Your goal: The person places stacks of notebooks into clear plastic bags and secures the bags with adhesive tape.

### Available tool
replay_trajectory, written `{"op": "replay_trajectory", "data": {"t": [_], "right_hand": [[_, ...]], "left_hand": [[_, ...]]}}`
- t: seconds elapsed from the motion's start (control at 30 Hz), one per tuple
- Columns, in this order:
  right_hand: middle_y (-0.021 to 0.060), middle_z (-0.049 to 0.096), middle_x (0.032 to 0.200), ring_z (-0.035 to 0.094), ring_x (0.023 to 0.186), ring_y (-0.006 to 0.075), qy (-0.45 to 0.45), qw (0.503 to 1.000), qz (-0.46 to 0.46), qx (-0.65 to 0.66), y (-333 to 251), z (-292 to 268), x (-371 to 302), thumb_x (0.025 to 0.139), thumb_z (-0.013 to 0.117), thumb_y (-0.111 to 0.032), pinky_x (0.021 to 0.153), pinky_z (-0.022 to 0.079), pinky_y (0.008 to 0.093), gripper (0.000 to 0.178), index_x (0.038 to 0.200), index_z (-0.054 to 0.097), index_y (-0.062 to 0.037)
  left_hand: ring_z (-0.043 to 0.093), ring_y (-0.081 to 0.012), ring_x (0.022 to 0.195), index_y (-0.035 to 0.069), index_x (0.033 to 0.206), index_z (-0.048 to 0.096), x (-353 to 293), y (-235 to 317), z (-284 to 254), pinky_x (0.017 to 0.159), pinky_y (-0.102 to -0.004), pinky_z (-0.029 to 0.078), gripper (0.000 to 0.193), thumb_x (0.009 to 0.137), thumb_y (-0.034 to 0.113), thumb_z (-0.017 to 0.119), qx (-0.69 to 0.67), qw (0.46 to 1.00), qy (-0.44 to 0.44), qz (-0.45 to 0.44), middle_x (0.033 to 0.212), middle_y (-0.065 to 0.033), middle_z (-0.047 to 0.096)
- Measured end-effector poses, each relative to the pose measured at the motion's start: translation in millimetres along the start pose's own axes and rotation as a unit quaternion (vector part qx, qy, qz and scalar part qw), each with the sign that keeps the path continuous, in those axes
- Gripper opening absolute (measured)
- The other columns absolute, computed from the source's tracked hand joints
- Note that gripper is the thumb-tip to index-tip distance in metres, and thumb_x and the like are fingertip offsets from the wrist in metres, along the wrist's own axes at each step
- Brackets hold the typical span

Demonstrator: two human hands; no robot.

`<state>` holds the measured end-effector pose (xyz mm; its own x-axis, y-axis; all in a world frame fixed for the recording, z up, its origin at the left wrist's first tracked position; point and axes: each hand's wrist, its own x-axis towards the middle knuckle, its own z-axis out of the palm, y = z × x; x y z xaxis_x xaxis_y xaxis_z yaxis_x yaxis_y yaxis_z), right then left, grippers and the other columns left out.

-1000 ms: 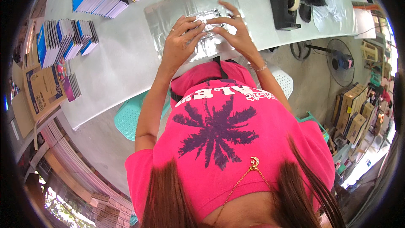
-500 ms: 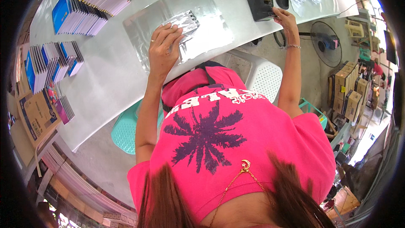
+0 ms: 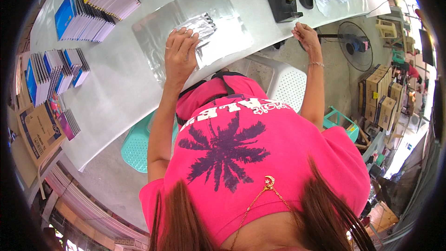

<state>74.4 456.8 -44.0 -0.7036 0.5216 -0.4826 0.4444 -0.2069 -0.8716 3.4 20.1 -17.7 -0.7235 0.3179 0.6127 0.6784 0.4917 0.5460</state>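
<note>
Workroom: concrete floor [image 3: 107,158], stacked cardboard boxes [image 3: 378,88] at far right, and a carton [image 3: 39,128] beside the table's left edge.
Table [image 3: 104,83]: long, pale and glossy, its outline bent by the wide lens.
Person: seen from above at the table's near edge, in a bright pink shirt [image 3: 227,146] with a dark palm-tree print.
Seats: a teal stool [image 3: 134,151] left of the person, partly under the table's near edge; a white stool [image 3: 288,86] to the right.
Fan [image 3: 355,46]: round wire grille, standing beyond the table's near edge at right.
Plastic sheet [image 3: 230,42]: shiny, silvery, spread flat by the middle of the near edge.
Notebooks [image 3: 83,21]: spiral-bound, in stacks toward the table's left and far edges; blue and yellow covers show.
Tape dispenser [image 3: 281,0]: black, with a pale roll, right of the sheet, close to the near edge.
Left hand [image 3: 181,53]: fingers half bent and close together, resting on the packet's left end; whether the thumb grips cannot be told.
Right hand [image 3: 307,37]: thumb and fingertips pinched together just off the dispenser's front end.
Silvery packet [image 3: 200,24]: small, crinkled, lying on the sheet.
Tape strip [image 3: 298,20]: thin, clear, barely visible, apparently in the right hand's pinch.
</note>
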Motion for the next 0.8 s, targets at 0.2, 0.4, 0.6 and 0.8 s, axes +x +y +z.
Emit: {"op": "replay_trajectory", "data": {"t": [0.2, 0.4, 0.6, 0.8], "right_hand": [[0.0094, 0.067, 0.072, 0.064, 0.058, 0.0144, 0.091, 0.956, -0.113, -0.255, 20.1, 10.8, -19.0, 0.085, 0.069, -0.018, 0.057, 0.053, 0.0249, 0.025, 0.084, 0.068, 0.0064], [0.0035, 0.062, 0.086, 0.059, 0.074, 0.0089, -0.132, 0.991, -0.030, -0.017, -9.3, 149.0, -111.1, 0.090, 0.068, -0.026, 0.070, 0.049, 0.0202, 0.031, 0.102, 0.063, 0.0027], [0.0035, 0.064, 0.080, 0.059, 0.065, 0.0083, -0.193, 0.979, 0.012, 0.071, -25.5, 234.7, -171.2, 0.089, 0.070, -0.026, 0.061, 0.048, 0.0207, 0.025, 0.094, 0.063, -0.0023], [0.0034, 0.064, 0.073, 0.059, 0.060, 0.0086, -0.145, 0.987, -0.006, 0.074, -18.0, 263.7, -175.9, 0.086, 0.073, -0.026, 0.057, 0.047, 0.0208, 0.026, 0.087, 0.064, -0.0015]], "left_hand": [[0.060, -0.0259, 0.105, 0.007, 0.096, 0.069, 2.4, -4.6, -0.5, 0.099, -0.0433, 0.045, 0.020, 0.077, 0.003, 0.071, -0.037, 0.999, 0.017, 0.004, 0.100, -0.0059, 0.065], [0.060, -0.0246, 0.106, 0.009, 0.094, 0.070, -1.4, -11.3, 3.0, 0.099, -0.0433, 0.045, 0.021, 0.075, 0.001, 0.074, -0.049, 0.998, 0.026, 0.006, 0.099, -0.0051, 0.066], [0.060, -0.0258, 0.105, 0.009, 0.087, 0.068, -1.6, -14.7, 5.1, 0.097, -0.0422, 0.047, 0.015, 0.076, 0.000, 0.070, -0.035, 0.999, 0.024, 0.025, 0.098, -0.0056, 0.065], [0.061, -0.0258, 0.103, 0.009, 0.083, 0.066, -0.3, -15.2, 4.1, 0.097, -0.0419, 0.048, 0.010, 0.077, 0.002, 0.069, -0.032, 0.999, 0.025, 0.037, 0.096, -0.0056, 0.065]]}}
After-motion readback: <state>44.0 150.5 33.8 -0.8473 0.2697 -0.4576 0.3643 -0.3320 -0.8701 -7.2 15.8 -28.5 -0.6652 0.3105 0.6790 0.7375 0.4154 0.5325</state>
